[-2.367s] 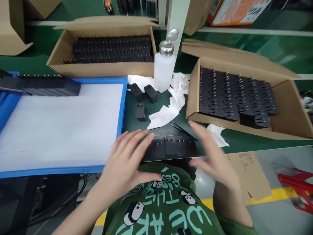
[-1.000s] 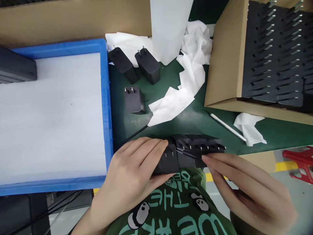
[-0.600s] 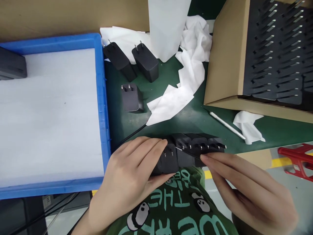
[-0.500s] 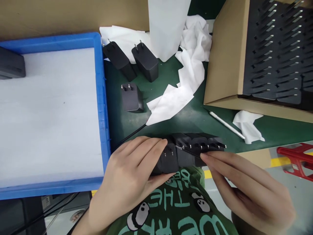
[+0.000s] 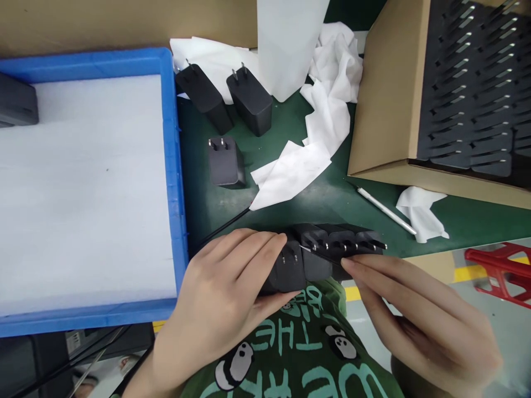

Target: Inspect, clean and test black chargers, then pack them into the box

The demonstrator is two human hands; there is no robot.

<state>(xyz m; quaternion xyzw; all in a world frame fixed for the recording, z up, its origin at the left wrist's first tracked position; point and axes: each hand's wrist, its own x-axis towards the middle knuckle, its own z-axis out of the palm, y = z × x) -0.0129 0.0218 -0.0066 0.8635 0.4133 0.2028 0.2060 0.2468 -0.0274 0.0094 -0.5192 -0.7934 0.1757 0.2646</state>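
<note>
My left hand (image 5: 226, 282) is closed round a black plug-in charger (image 5: 291, 273) at the table's front edge, its two metal prongs facing up. In my right hand (image 5: 418, 315), thumb and fingertips pinch a thin black pointed tool (image 5: 321, 256); its exact kind is not clear. The tool's bright tip is at the upper right edge of the held charger. Beside that charger, several more black chargers (image 5: 348, 235) stand in a row with prongs up, partly covered by my right fingertips. Three loose chargers (image 5: 226, 165) stand farther back on the green table (image 5: 286, 124).
On the left is a blue tray (image 5: 168, 166) with a white liner and a dark block. A cardboard box (image 5: 385, 94) full of chargers stands at right. White cloths (image 5: 290, 177), a white-handled craft knife (image 5: 385, 210) and a black cable (image 5: 226, 224) lie between. A red stool (image 5: 501, 271) is on the floor.
The view has shifted slightly, so the table things appear a little higher and farther right. Both hands keep their holds, with the tool's tip still at the charger's edge.
</note>
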